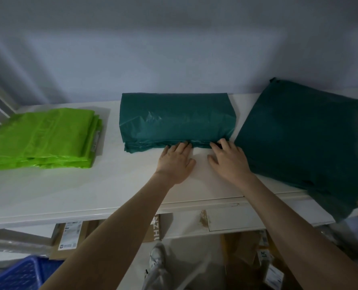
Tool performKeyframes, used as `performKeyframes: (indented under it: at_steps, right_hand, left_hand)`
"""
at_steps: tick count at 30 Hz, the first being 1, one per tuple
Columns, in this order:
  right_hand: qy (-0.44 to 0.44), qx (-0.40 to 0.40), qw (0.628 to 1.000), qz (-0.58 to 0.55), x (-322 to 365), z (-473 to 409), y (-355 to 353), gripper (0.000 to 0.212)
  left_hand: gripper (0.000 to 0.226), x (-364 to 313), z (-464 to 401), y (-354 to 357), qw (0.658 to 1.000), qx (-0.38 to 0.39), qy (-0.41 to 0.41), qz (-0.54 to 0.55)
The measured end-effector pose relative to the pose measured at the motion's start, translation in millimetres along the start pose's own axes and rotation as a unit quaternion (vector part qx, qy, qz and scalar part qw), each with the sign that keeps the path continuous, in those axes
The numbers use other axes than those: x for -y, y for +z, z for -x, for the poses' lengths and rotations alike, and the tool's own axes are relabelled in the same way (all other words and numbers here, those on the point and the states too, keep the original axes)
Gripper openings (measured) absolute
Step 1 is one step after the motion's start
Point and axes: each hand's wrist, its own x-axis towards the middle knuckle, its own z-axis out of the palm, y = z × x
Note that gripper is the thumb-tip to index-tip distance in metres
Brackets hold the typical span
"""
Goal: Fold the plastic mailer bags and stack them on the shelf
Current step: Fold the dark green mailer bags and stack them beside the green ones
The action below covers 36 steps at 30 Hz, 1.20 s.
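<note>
1. Left hand and right hand lay flat, fingers extended – tips pressed against near edge of folded teal mailer stack, frame centre, on shelf.
2. Risk: slick layers could slide askew under uneven pushing.

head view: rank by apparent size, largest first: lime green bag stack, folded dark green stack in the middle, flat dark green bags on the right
1. flat dark green bags, though they overhang toward the camera, which inflates them.
2-3. folded dark green stack and lime green bag stack: too alike to rank.
</note>
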Motion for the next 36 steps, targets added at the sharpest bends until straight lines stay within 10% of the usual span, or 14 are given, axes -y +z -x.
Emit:
performKeyframes:
  at_steps: [11, 17, 22, 30, 36]
  right_hand:
    - [0.031, 0.009, 0.999, 0.017, -1.1, 1.6, -11.7, 0.048]
    - [-0.001, -0.129, 0.992, -0.016, 3.9, 0.7, -34.9, 0.036]
    - [-0.029, -0.214, 0.975, -0.052, 19.5, -13.9, -57.7, 0.035]
    - [0.058, -0.005, 0.976, -0.211, 35.5, -39.7, -58.9, 0.058]
    - [0.071, 0.11, 0.864, -0.486, 82.9, -31.6, -51.3, 0.058]
  left_hand:
    - [0.054, 0.4, 2.5, -0.1, 1.0, 0.003, 0.009, 0.005]
    - [0.043, 21.6, 16.6, 2.3, 0.998, -0.065, 0.005, 0.008]
    - [0.077, 40.4, 34.4, -2.3, 0.997, -0.07, -0.017, -0.008]
    - [0.055, 80.5, 55.7, -18.2, 0.982, -0.1, -0.159, 0.013]
    - [0.076, 89.3, 51.5, -37.5, 0.964, -0.053, -0.226, 0.129]
